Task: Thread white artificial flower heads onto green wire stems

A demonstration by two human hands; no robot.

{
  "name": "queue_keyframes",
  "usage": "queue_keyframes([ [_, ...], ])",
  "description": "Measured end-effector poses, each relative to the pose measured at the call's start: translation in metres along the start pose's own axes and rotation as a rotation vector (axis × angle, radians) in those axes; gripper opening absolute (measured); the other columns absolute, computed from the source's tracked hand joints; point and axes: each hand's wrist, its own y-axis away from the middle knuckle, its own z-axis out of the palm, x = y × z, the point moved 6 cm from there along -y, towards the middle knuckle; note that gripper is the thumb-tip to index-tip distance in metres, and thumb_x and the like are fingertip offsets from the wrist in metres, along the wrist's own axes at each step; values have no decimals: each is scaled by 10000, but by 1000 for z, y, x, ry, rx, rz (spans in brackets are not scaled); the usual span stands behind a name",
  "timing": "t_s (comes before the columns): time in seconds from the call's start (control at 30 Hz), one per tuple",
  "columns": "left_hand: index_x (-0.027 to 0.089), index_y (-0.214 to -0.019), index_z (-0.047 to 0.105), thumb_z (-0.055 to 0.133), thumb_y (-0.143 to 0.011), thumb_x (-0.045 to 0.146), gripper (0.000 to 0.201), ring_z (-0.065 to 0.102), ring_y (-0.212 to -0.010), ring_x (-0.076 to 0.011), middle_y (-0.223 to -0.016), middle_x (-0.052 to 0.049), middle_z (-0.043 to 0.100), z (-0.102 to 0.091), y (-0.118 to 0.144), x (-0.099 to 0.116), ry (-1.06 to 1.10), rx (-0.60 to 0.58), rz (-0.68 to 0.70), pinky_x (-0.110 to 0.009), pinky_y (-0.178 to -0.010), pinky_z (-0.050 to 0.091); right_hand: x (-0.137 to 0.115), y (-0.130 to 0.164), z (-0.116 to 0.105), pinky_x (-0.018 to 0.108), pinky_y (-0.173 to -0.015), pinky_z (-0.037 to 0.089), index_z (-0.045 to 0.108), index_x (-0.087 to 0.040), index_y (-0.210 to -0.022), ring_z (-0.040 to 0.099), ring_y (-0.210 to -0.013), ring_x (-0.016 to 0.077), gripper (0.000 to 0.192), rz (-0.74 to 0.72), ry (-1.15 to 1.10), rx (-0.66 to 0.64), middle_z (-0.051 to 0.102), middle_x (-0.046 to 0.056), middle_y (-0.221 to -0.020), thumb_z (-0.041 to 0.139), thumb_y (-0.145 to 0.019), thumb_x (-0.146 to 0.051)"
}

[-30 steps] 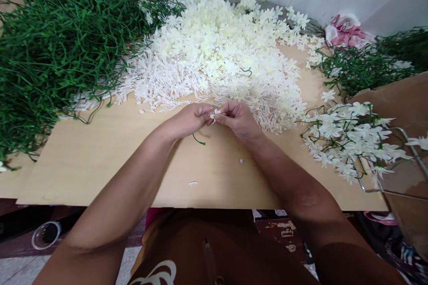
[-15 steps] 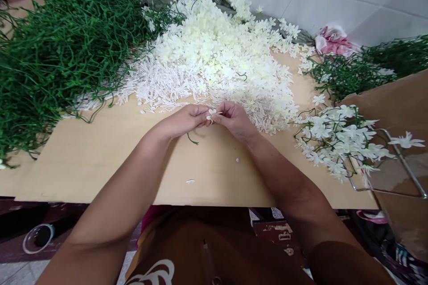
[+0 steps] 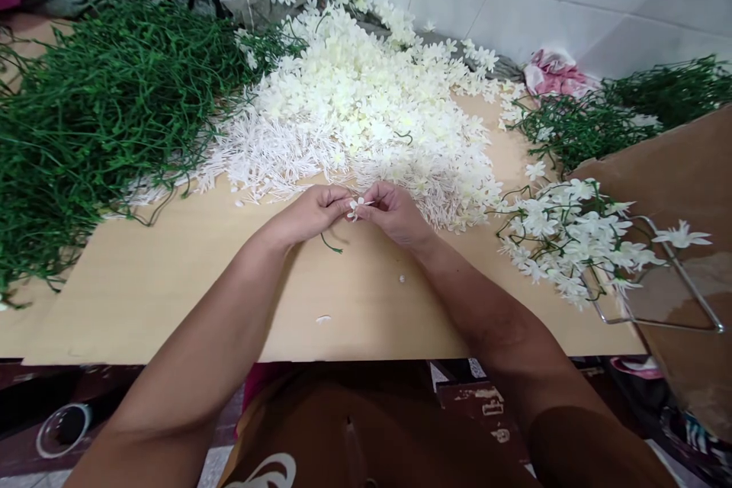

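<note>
My left hand [image 3: 312, 215] is closed in a pinch on a thin green plastic stem [image 3: 332, 245], whose lower end sticks out below the fingers. Between the fingertips of both hands sits a small white artificial flower [image 3: 357, 206], its petals facing up. My right hand [image 3: 396, 215] pinches at the flower's right side with thumb and forefinger; the exact grip is partly hidden by the fingers. Just beyond the hands lie a heap of loose white petals [image 3: 366, 84] and a band of thin white stamen sticks [image 3: 268, 156].
Green stems [image 3: 131, 99] are piled at the left. Finished white flowers on stems [image 3: 572, 236] rest at the right over a metal wire frame [image 3: 695, 282], beside a cardboard box [image 3: 680, 160]. A loose petal [image 3: 323, 318] lies near the board's front edge. A tiled wall [image 3: 515, 0] closes off the back.
The flower between my fingertips has turned and now shows its petals more spread. Both hands stay together at nearly the same place. The view has shifted slightly.
</note>
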Motion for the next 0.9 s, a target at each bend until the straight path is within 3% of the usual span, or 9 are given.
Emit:
queue_keyframes([
  [0.27, 158, -587, 491, 609, -761, 400, 320, 347, -547, -67, -570, 43, 404, 2, -3, 3, -31, 14, 6, -216, -531, 284, -2, 1, 2, 260, -607, 445, 508, -191, -623, 545, -574, 88, 466, -51, 100, 22, 561, -56, -588, 860, -516, -477],
  [0.43, 163, -662, 551, 553, -804, 486, 353, 430, -584, -82, -628, 24, 498, 2, 1, 6, -62, -71, -9, -223, -572, 349, -9, 1, 5, 268, -628, 475, 545, -183, -695, 579, -600, 98, 422, 11, 72, -101, 604, -34, -620, 834, -572, -464],
  [0.53, 167, -692, 602, 559, -797, 499, 351, 500, -647, -102, -675, 6, 564, -2, 5, 6, -178, -136, -43, -229, -626, 393, -29, 6, -10, 272, -642, 486, 598, -174, -756, 584, -647, 106, 363, -38, 169, -154, 633, -12, -700, 831, -598, -404],
  [0.67, 170, -687, 634, 557, -785, 450, 306, 504, -656, -114, -702, -6, 574, -10, 8, 7, -370, -153, -39, -240, -620, 387, -53, 14, -56, 309, -687, 488, 652, -166, -802, 578, -712, 135, 105, -153, 501, 84, 646, 27, -793, 695, -733, -231],
  [0.73, 173, -703, 622, 551, -783, 436, 284, 466, -615, -106, -672, 6, 537, -13, 9, 7, -413, -157, -32, -241, -595, 367, -56, 17, -71, 350, -737, 490, 686, -165, -827, 581, -793, 178, 108, -168, 763, 180, 646, 54, -835, 635, -736, -138],
  [0.83, 178, -703, 580, 530, -803, 439, 284, 419, -581, -100, -620, 25, 481, -19, 8, 7, -456, -94, -26, -238, -572, 337, -50, 19, -77, 423, -853, 469, 723, -159, -859, 554, -932, 251, 206, -162, 1121, 217, 639, 96, -884, 610, -713, -68],
  [0.9, 174, -686, 573, 510, -822, 435, 301, 430, -598, -105, -624, 20, 493, -25, 7, 8, -503, -11, -21, -239, -586, 336, -45, 18, -76, 440, -894, 450, 725, -149, -838, 538, -963, 269, 189, -154, 1242, 217, 633, 109, -888, 607, -719, -62],
])
